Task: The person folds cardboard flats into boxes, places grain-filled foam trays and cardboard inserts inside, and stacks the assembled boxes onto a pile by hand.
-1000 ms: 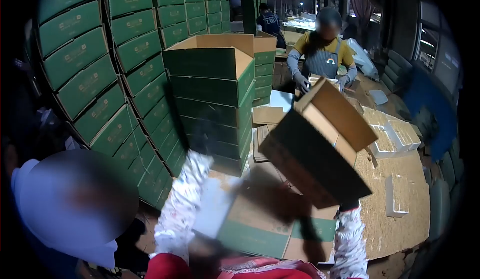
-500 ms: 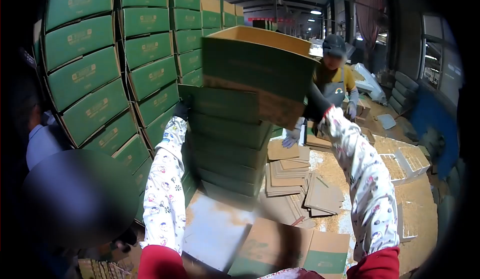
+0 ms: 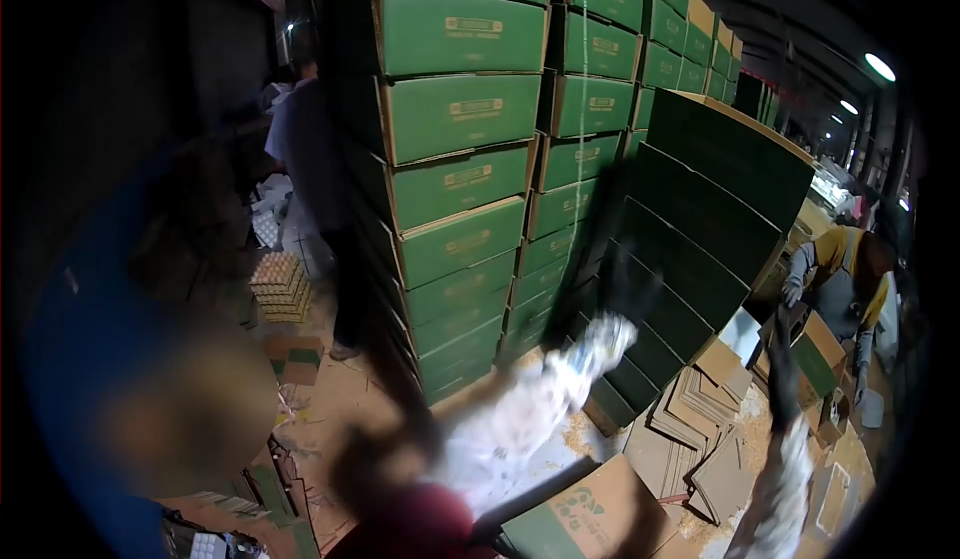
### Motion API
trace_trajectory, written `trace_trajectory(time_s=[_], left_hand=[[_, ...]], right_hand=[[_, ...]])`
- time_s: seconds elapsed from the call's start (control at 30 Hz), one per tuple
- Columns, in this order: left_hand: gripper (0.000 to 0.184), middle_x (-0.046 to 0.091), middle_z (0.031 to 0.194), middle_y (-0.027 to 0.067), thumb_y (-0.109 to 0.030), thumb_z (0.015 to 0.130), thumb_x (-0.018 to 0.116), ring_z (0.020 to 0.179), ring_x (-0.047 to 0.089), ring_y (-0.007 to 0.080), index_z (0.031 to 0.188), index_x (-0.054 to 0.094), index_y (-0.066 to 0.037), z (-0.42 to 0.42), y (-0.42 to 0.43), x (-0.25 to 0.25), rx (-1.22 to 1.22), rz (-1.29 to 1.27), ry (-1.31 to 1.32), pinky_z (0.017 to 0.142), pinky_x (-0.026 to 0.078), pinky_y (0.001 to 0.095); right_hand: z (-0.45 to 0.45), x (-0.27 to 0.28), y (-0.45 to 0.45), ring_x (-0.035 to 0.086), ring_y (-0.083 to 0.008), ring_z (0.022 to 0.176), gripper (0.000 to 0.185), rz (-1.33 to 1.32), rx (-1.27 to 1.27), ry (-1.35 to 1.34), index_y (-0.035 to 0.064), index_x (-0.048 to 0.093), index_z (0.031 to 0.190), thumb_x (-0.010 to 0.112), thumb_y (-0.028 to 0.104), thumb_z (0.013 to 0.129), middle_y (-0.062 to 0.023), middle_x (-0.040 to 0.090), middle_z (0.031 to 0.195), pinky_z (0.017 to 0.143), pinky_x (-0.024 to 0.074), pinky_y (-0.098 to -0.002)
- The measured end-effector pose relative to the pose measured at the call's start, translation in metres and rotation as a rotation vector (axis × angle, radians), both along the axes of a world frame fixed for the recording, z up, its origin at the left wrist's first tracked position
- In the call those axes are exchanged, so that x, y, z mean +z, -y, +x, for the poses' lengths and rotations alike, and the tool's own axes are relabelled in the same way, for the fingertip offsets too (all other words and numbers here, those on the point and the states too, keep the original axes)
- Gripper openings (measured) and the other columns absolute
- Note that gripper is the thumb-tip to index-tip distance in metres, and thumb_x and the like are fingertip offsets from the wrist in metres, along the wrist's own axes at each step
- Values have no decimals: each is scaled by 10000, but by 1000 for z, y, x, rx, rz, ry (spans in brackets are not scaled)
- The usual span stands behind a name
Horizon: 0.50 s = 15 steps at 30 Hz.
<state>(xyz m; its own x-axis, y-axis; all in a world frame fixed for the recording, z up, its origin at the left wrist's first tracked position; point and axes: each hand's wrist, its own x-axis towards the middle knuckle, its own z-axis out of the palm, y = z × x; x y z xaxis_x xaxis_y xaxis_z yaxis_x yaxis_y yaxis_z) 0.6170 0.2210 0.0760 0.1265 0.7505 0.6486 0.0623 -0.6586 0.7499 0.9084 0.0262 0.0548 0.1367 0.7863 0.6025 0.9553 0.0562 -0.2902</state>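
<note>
Dark and smeared by motion, my left hand (image 3: 630,284) is in front of the near stack of green cartons (image 3: 690,219); its fingers cannot be made out. My right hand (image 3: 783,334), in a dark glove, is raised at the right, beside an open carton (image 3: 818,354). Its fingers are too dark to read, and contact with that carton is unclear. Below my left sleeve lies a flat green and brown carton (image 3: 590,514). Folded cardboard pieces (image 3: 700,429) are spread between the near stack and my right arm.
Tall rows of green cartons (image 3: 465,119) rise in the middle. A co-worker (image 3: 840,269) bends over at the right. Another person (image 3: 310,159) stands at the left, near stacked egg trays (image 3: 280,287). A blurred round shape (image 3: 190,409) fills the lower left.
The view has swung left. The carton that was in the air now tops the near stack, and my right hand is away from it. My left hand has moved down along the stack.
</note>
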Motion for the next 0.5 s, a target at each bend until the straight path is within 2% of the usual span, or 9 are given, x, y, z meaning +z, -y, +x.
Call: trace_trajectory(time_s=[0.03, 0.07, 0.1, 0.13, 0.17, 0.27, 0.4, 0.5], left_hand=[[548, 460, 1077, 105, -149, 718, 695, 927, 426, 218, 1204, 451, -80, 0, 21, -63, -156, 15, -11, 802, 365, 322], [391, 529, 840, -1, -79, 722, 689, 642, 466, 94, 1091, 576, -139, 4, 32, -141, -308, 36, -19, 583, 415, 242], [293, 568, 986, 95, -300, 777, 577, 754, 591, 264, 986, 603, -97, -4, 45, -208, -491, 56, -221, 656, 503, 364], [340, 606, 957, 128, -323, 792, 586, 798, 597, 261, 1011, 604, -63, -37, 79, -214, -108, 372, -316, 733, 494, 325], [315, 632, 904, 172, -271, 819, 560, 840, 613, 271, 1033, 597, -43, -63, 108, -225, -154, 151, -446, 784, 487, 332], [363, 570, 1019, 180, -246, 806, 577, 941, 557, 291, 1109, 536, -52, -103, 158, -233, -381, -153, -587, 841, 452, 351], [471, 488, 1173, 191, -212, 788, 599, 1076, 483, 318, 1212, 455, -64, -107, 187, -195, -685, -473, -870, 917, 406, 377], [571, 426, 1288, 200, -186, 775, 616, 1177, 427, 339, 1288, 394, -72, -98, 195, -196, -603, -560, -820, 974, 371, 396]], right_hand=[[-68, 1, 49, 346, -227, 1271, 555, -138, -139, -526, 33, 255, 1383, 462, 193, 894, -157, 317, 1406, 1038, 259, -330], [-51, -56, 104, 335, -239, 1280, 567, -163, -223, -291, 34, 268, 1375, 495, 102, 861, -168, 345, 1385, 1039, 264, -328], [-37, -109, 162, 352, -250, 1269, 555, -134, -269, -336, 12, 298, 1354, 511, 68, 845, -158, 358, 1379, 1040, 265, -325], [-8, -174, 229, 360, -255, 1262, 514, -118, -366, -325, -11, 307, 1337, 497, 82, 869, -143, 377, 1367, 1036, 276, -337], [-19, -206, 283, 363, -255, 1260, 510, -174, -549, -392, -11, 310, 1335, 497, 82, 870, -142, 378, 1366, 1035, 279, -337], [-63, -260, 363, 371, -254, 1253, 500, -281, -973, -559, -13, 317, 1330, 496, 83, 873, -140, 381, 1364, 1031, 287, -340], [-96, -301, 392, 383, -253, 1243, 487, -282, -1108, -653, -15, 326, 1323, 495, 85, 877, -137, 385, 1361, 1026, 298, -343], [-106, -324, 409, 392, -253, 1235, 477, -202, -1121, -701, -16, 333, 1318, 495, 86, 880, -134, 387, 1358, 1022, 306, -345]])
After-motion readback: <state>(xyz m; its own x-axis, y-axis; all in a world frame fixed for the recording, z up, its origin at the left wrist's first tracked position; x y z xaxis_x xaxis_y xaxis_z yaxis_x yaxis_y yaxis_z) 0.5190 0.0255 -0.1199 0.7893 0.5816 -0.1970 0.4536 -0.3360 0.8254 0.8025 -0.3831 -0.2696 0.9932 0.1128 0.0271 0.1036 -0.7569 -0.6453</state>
